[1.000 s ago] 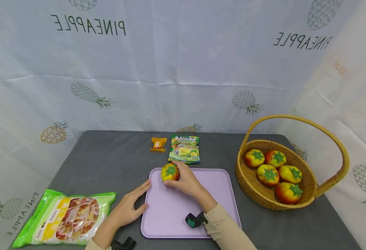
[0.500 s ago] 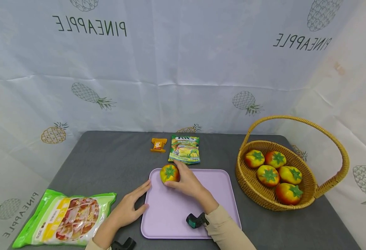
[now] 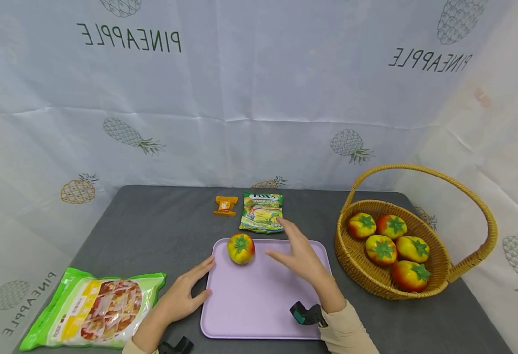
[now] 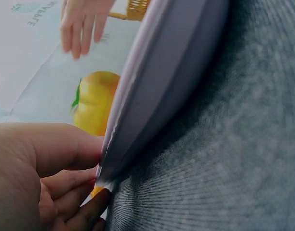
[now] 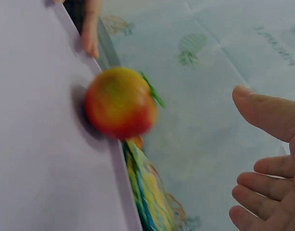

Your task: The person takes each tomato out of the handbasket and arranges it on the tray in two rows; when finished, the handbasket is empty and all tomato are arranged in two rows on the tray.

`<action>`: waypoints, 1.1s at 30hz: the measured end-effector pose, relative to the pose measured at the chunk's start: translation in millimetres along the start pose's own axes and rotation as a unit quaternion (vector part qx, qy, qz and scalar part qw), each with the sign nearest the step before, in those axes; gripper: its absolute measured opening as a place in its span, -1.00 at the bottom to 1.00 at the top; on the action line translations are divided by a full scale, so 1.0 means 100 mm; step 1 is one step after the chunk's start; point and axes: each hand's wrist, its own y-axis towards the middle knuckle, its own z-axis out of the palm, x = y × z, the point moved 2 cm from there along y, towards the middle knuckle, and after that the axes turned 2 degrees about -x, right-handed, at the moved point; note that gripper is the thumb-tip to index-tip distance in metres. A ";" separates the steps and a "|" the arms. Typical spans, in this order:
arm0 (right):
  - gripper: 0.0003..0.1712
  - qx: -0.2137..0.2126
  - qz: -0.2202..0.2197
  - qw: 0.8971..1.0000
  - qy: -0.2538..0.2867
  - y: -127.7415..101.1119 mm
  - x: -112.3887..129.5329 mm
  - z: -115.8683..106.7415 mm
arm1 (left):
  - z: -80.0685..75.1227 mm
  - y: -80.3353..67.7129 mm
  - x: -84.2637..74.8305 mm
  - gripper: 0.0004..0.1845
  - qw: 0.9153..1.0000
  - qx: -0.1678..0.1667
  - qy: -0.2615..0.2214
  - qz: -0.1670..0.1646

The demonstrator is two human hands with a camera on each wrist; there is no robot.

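Observation:
A yellow-and-red fruit with a green star-shaped top, like a tomato or persimmon, sits in the far left corner of the lilac tray. My right hand is apart from it, over the tray's right half, thumb and fingers spread with nothing between them. In the right wrist view the fruit shows well away from the thumb. My left hand touches the tray's left edge with its thumb and fingertips. The left wrist view shows that thumb right at the tray's rim.
At the right stands a wicker basket with a tall handle, holding several similar fruits. Behind the tray lie a green FOX'S candy bag and a small orange packet. A large green-edged food bag lies at the left.
My right hand has let go of the fruit and moved to the right, its fingers spreading. The fruit stays in the tray's corner; my left hand keeps its place at the edge.

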 end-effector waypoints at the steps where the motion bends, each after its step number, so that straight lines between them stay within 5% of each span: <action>1: -0.03 -0.010 -0.004 1.000 -0.005 -0.03 -0.03 -0.07 | 0.01 0.00 0.00 -0.36 1.000 -0.001 -0.001 0.002; 9: -0.09 -0.081 -0.016 0.995 -0.053 -0.25 -0.32 -0.63 | 0.01 0.00 0.00 -0.37 1.000 0.003 -0.006 0.000; 16: -0.09 -0.115 0.027 0.991 -0.061 -0.40 -0.52 -1.02 | 0.00 0.00 0.00 -0.36 1.000 0.018 -0.004 -0.017; 33: -0.02 -0.053 0.139 0.983 -0.108 -0.69 -1.04 -1.47 | 0.00 0.00 -0.01 -0.35 1.000 0.002 0.004 -0.008</action>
